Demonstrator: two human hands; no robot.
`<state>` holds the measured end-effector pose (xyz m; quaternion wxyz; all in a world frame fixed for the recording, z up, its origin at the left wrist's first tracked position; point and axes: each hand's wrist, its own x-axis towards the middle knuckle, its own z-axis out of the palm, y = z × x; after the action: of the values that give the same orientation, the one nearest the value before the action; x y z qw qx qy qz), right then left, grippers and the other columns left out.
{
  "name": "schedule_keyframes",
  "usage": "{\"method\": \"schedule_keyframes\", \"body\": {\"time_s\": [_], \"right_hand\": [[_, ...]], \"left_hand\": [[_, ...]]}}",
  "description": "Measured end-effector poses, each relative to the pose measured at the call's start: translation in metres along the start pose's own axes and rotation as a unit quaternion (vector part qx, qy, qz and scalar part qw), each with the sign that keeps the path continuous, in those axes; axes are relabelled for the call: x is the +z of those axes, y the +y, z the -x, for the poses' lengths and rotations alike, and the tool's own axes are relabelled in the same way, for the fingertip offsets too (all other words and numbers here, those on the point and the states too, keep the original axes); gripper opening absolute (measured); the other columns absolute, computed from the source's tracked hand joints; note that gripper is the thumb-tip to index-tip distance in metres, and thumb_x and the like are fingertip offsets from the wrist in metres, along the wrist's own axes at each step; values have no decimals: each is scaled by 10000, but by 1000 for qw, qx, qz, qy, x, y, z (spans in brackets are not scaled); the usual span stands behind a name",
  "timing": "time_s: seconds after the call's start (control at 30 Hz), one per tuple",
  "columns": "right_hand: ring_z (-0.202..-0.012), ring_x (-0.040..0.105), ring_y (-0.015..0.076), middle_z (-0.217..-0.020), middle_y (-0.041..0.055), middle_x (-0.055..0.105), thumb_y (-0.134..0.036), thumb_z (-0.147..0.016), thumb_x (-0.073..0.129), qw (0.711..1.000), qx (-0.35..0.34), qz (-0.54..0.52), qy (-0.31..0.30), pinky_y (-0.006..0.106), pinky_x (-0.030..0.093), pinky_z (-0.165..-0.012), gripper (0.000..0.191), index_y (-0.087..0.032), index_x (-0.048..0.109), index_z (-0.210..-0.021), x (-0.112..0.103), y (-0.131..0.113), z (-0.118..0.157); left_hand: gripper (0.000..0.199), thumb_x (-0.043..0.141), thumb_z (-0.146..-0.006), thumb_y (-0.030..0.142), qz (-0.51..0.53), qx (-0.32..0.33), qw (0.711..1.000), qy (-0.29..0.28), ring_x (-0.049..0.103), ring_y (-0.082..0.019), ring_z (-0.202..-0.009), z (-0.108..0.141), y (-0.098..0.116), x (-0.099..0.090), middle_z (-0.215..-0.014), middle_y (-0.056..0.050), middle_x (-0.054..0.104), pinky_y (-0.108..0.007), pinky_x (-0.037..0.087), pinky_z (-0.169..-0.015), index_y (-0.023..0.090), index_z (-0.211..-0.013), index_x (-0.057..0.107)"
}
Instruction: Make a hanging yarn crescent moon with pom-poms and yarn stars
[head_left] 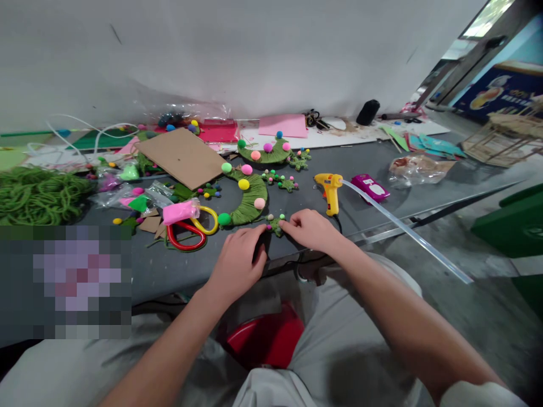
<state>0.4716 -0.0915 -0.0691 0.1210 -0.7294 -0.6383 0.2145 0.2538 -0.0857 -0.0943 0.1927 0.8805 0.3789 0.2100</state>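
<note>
A small green yarn-wrapped star [276, 225] with tiny pom-poms on its points lies at the table's front edge, between my hands. My right hand [311, 230] has its fingers closed on the star's right side. From the left, my left hand [241, 255] reaches the star with a fingertip at its purple pom-pom; its thumb stands apart from the fingers. Just behind is a green yarn-wrapped crescent [250, 199] with larger coloured pom-poms. A second crescent [265, 152] lies farther back, with more small stars [288, 184] beside it.
A yellow glue gun [331, 192] with a long clear glue stick [407, 229] jutting past the table edge lies to the right, near a purple box [371, 187]. Leftward are scissors [186, 236], cardboard [182, 155] and green yarn [40, 195]. A red stool [267, 339] shows below.
</note>
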Motion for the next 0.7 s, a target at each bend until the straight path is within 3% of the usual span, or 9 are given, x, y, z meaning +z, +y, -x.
{"method": "schedule_keyframes", "body": {"time_s": [0.7], "right_hand": [[-559,439,132,-590,9,559,-518,-894,518,1000,-2,-2,-7,272,271,-547,438,-205,512,-588,1,2,-3]], "left_hand": [[413,491,-931,185,-3,4,1000,9,595,-280,-1210,-1,-1,2,-1291,-138,660,-469,454,-993,158,-1342,525]]}}
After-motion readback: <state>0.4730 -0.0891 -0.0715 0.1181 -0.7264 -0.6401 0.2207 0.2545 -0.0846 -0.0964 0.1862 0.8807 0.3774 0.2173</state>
